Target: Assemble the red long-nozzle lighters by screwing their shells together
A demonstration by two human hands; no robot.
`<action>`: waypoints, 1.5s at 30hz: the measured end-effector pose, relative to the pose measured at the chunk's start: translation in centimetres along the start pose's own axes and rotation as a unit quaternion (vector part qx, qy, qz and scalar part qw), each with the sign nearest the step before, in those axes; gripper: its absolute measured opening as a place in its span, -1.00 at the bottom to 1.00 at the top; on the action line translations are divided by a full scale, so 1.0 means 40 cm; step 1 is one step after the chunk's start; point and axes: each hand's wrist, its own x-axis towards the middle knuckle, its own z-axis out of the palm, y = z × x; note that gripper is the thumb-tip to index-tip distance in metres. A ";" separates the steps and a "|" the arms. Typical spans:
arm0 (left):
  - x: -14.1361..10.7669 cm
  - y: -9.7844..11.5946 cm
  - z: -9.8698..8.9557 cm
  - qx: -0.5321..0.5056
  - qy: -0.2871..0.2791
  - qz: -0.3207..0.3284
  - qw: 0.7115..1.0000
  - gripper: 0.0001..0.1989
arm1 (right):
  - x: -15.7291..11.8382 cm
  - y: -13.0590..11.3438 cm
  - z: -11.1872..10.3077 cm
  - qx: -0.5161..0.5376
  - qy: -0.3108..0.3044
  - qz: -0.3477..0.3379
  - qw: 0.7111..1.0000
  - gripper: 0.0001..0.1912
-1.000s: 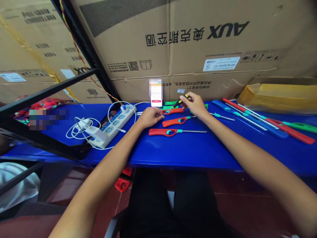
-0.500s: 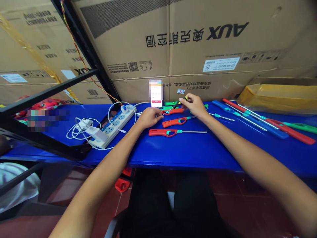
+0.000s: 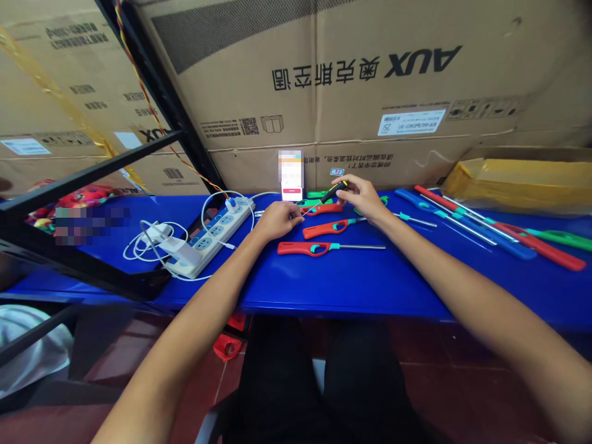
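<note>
My right hand (image 3: 361, 196) is closed on a black and yellow screwdriver (image 3: 333, 192), its shaft slanting down and left to the fingertips of my left hand (image 3: 282, 219). The left fingers are pinched together around something too small to make out. Just beyond and between the hands lies an orange-red lighter (image 3: 324, 208). Nearer to me are a second orange lighter (image 3: 322, 229) and a red lighter (image 3: 300, 248) with a long metal tube pointing right.
A lit phone (image 3: 291, 179) stands against the cardboard box (image 3: 351, 117). To the left are a white power strip (image 3: 217, 233) with cables and a black metal frame (image 3: 92, 163). More long lighters (image 3: 546, 246) and a yellow-taped carton (image 3: 513, 185) lie right.
The screwdriver's handle shows more, and my right fingers have shifted slightly on it. My left hand has hardly moved.
</note>
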 end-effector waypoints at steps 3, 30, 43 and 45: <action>0.000 0.002 -0.001 0.007 -0.001 -0.002 1.000 -0.86 | 0.002 0.008 -0.005 0.001 -0.011 -0.012 1.000 -0.63; 0.001 -0.009 0.004 0.002 -0.003 -0.002 1.000 -0.88 | -0.008 -0.009 0.002 -0.116 0.013 0.089 0.989 -0.56; 0.001 -0.012 0.002 0.004 -0.001 -0.009 1.000 -0.87 | -0.003 0.004 -0.007 -0.030 -0.015 0.078 0.996 -0.68; 0.000 -0.015 0.004 0.003 -0.001 -0.008 1.000 -0.86 | -0.004 0.000 -0.008 -0.055 -0.019 0.079 0.995 -0.78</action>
